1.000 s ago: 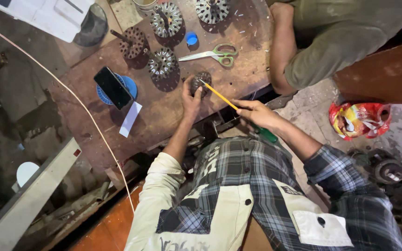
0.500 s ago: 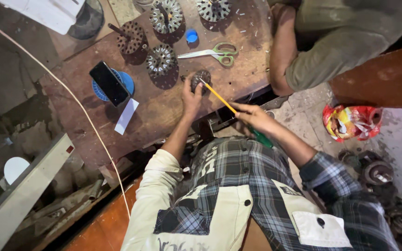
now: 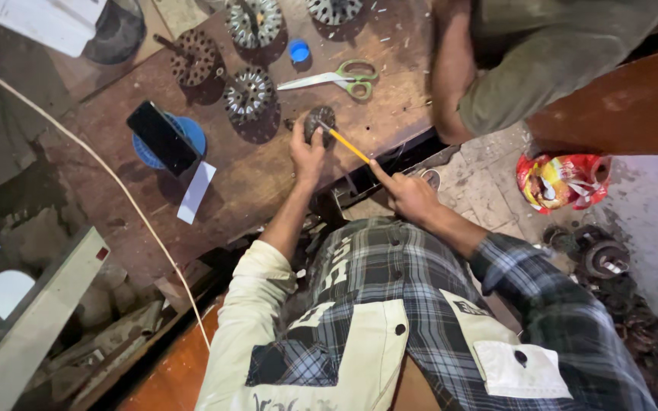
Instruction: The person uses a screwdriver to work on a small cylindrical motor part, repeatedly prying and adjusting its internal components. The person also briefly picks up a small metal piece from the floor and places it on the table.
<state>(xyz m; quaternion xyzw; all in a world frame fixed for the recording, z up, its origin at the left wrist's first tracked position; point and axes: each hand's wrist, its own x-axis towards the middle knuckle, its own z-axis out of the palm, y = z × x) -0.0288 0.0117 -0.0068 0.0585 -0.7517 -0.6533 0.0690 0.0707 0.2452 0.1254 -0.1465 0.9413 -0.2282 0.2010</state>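
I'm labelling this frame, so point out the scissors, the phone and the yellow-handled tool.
scissors (image 3: 336, 78), head view, at the blade pivot.
phone (image 3: 161, 138), head view, middle of its dark screen.
yellow-handled tool (image 3: 348, 144), head view, mid-handle.

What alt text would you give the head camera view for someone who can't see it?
Seen from above, a person's left hand steadies a small round metal part on a worn wooden workbench while the right hand pokes it with a yellow-handled tool. Nearby lie scissors, toothed metal discs and a dark phone; another person's arm rests alongside.
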